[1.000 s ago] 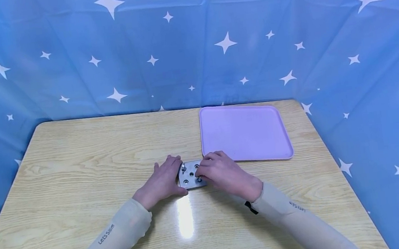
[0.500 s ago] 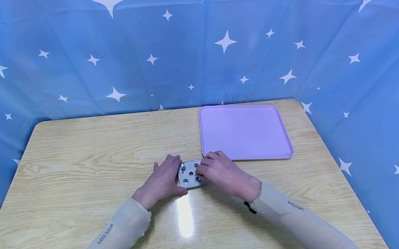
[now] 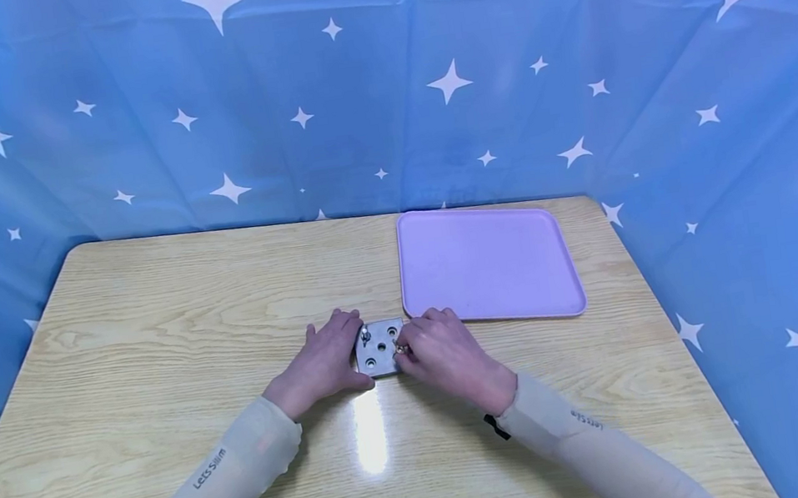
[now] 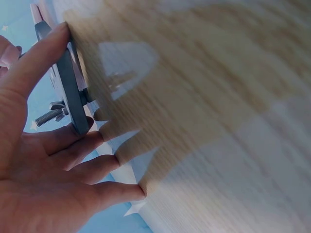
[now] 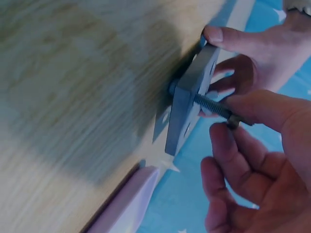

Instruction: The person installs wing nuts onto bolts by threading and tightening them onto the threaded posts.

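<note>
On the wooden table (image 3: 175, 329), near the purple tray (image 3: 487, 262), a metal plate (image 3: 383, 359) is lying with bolts (image 5: 208, 103) jutting upward. The left hand (image 3: 323, 362) is clasping its edges between widely parted thumb and forefinger. The right hand (image 3: 451, 357) is pinching, thumb and fingers nearly meeting, what is probably a wing nut (image 5: 233, 121) near one bolt's tip.

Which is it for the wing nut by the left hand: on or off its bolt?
On: in the left wrist view, the threaded bolt sticks out beyond the wing nut.
</note>
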`<state>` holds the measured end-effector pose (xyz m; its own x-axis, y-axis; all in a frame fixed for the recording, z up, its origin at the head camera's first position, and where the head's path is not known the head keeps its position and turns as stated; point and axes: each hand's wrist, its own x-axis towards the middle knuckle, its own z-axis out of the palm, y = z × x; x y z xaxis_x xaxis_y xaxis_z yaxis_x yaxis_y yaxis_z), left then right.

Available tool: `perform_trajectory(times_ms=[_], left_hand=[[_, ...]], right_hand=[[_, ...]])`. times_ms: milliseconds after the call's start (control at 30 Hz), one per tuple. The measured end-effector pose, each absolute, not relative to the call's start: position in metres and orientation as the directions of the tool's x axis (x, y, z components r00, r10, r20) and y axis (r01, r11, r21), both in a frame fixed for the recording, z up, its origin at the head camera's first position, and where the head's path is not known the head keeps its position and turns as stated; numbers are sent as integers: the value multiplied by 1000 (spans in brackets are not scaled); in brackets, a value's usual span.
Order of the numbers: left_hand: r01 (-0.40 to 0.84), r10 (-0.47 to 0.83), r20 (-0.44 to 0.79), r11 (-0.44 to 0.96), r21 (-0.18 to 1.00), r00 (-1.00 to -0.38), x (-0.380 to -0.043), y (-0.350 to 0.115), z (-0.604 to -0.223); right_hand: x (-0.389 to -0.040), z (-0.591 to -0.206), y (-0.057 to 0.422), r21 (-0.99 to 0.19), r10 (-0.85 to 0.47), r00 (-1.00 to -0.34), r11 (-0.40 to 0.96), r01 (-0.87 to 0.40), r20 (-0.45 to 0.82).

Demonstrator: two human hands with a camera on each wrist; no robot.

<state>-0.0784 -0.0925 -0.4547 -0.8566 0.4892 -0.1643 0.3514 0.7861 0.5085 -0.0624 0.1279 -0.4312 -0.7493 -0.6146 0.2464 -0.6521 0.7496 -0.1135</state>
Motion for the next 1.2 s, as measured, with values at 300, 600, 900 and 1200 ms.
perform_trajectory(times_ms=[300, 600, 900, 1200], left_hand=[[345, 483, -166, 789, 509, -860, -79, -92, -454], [350, 485, -160, 787, 509, -860, -78, -93, -455], [360, 493, -147, 779, 513, -858, -77, -93, -456], [359, 493, -161, 787, 502, -855, -77, -91, -455]], right_hand=[[-55, -443, 121, -22, -545, -759, 807, -590, 358], [-54, -451, 118, 9, -511, -752, 829, -559, 416], [-53, -439, 123, -28, -515, -820, 843, -538, 252], [-72, -408, 150, -110, -822, -566, 558, -822, 61]])
